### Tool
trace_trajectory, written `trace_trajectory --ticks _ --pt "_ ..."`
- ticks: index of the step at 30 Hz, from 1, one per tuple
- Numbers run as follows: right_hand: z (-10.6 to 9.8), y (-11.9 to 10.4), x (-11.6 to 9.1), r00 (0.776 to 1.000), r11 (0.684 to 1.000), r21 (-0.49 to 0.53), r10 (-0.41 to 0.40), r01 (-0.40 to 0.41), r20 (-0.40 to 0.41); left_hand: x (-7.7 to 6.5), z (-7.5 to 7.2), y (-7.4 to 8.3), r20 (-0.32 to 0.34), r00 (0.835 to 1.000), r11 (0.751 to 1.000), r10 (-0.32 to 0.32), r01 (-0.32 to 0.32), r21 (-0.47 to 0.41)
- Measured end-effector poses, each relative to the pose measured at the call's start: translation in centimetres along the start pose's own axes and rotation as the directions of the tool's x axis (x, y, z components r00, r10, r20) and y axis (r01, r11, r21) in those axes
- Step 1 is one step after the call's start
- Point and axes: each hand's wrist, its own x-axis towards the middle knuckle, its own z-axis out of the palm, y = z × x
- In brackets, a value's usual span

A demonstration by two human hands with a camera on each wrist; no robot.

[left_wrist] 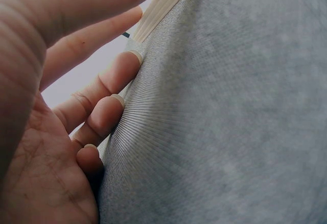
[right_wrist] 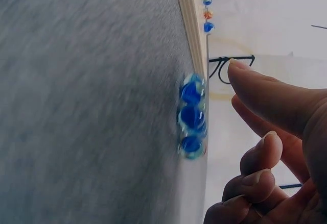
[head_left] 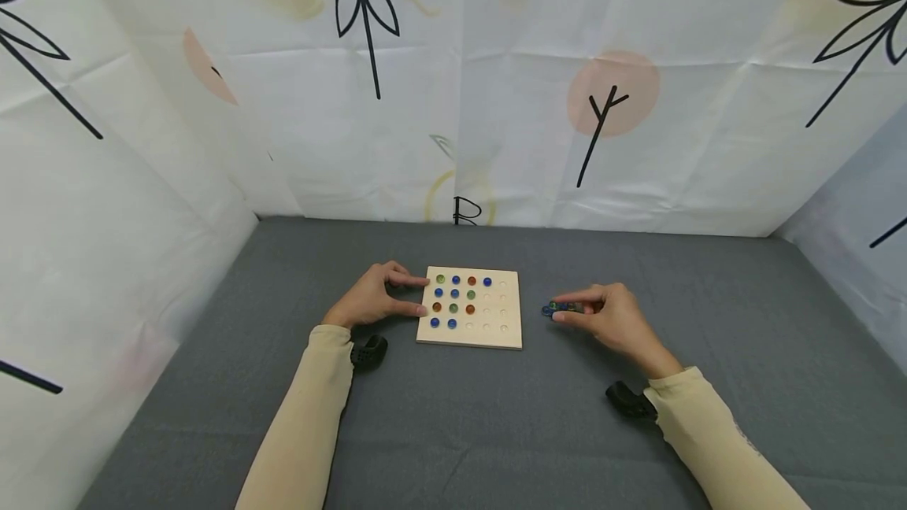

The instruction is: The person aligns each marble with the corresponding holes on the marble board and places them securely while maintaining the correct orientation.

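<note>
A pale wooden board (head_left: pixel 512 321) with rows of round hollows lies flat on the grey cloth. Blue, green and reddish-brown marbles fill hollows mainly on its left side; those toward the right are bare. My left hand (head_left: pixel 372 297) touches the board's left edge with extended thumb and index finger, the other fingers loosely bent. Right of the board, a small cluster of glass marbles (right_wrist: pixel 192 117) sits on the cloth. Over it hovers my right hand (head_left: pixel 611 319), thumb and index finger extended; in the right wrist view they are apart from the marbles and hold nothing.
Grey cloth (head_left: pixel 453 431) covers the table. White fabric walls (head_left: pixel 510 101) with plant drawings stand behind and at both sides. A black wrist device (head_left: pixel 370 352) is worn on the left wrist, another (head_left: pixel 629 400) on the right.
</note>
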Motion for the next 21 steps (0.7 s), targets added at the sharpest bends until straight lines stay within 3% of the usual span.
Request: trace_trajectory --ticks 21 --pt "-2.1 2.4 -1.4 0.998 0.997 -0.038 0.064 -0.064 0.004 0.0 0.0 0.0 0.002 1.0 1.0 -0.014 0.014 0.011"
